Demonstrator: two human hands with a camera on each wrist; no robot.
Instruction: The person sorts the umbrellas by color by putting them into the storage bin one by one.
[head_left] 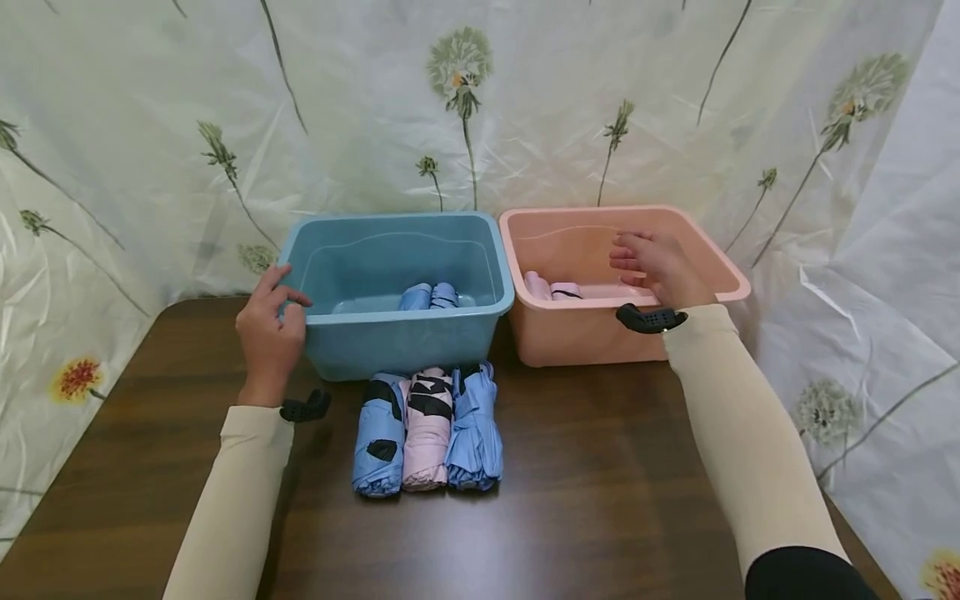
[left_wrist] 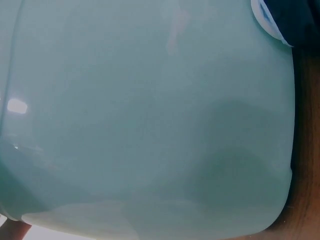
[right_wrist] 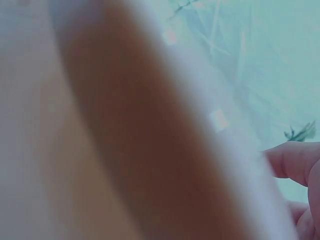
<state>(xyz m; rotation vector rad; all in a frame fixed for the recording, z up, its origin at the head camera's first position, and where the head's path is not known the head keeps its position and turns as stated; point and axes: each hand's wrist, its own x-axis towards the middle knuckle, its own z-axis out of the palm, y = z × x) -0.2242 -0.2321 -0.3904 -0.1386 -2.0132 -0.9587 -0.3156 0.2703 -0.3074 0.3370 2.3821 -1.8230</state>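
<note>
At the left end of the blue plastic bin (head_left: 397,346), my left hand (head_left: 272,333) rests at the rim, fingers loosely bent over the edge. The bin's smooth side (left_wrist: 150,125) fills the left wrist view. My right hand (head_left: 660,265) is over the pink bin (head_left: 592,337), fingers relaxed and holding nothing. Two blue rolled umbrellas (head_left: 429,297) lie inside the blue bin, and two pink rolled umbrellas (head_left: 552,288) inside the pink one. In front of the blue bin, a blue umbrella (head_left: 378,437), a pink umbrella (head_left: 427,433) and another blue umbrella (head_left: 474,429) lie side by side.
Both bins stand side by side toward the back of a dark wooden table (head_left: 570,500). Behind them hangs a pale sheet (head_left: 360,125) printed with dandelions, which also runs down the left and right sides.
</note>
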